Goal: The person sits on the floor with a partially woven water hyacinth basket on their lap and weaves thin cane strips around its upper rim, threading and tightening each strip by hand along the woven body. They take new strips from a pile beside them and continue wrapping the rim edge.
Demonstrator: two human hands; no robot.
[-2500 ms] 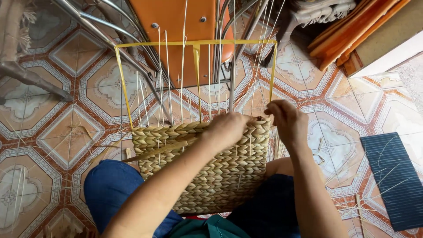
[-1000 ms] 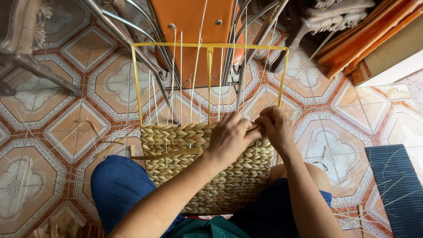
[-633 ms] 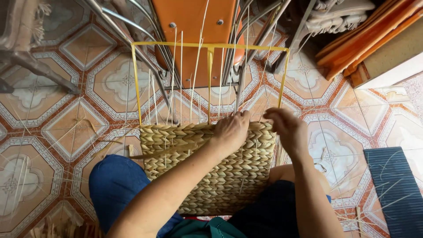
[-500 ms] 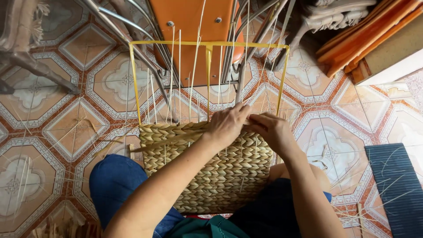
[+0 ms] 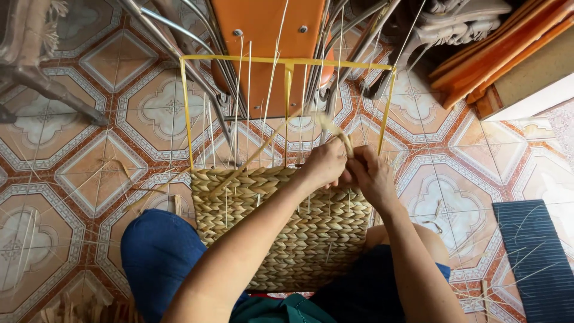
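Hands: left hand [image 5: 326,162] and right hand [image 5: 372,174] now drawn together at panel's far right edge, both pinching one straw strand [image 5: 336,129] over woven panel [image 5: 287,230]; weave advancing.

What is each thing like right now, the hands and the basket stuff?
left hand: closed on the straw strand.
right hand: pinching the same strand, touching the left hand.
woven panel: partly woven, resting on the lap.
yellow frame: upright, top half unwoven.
thin spokes: standing up, bare.
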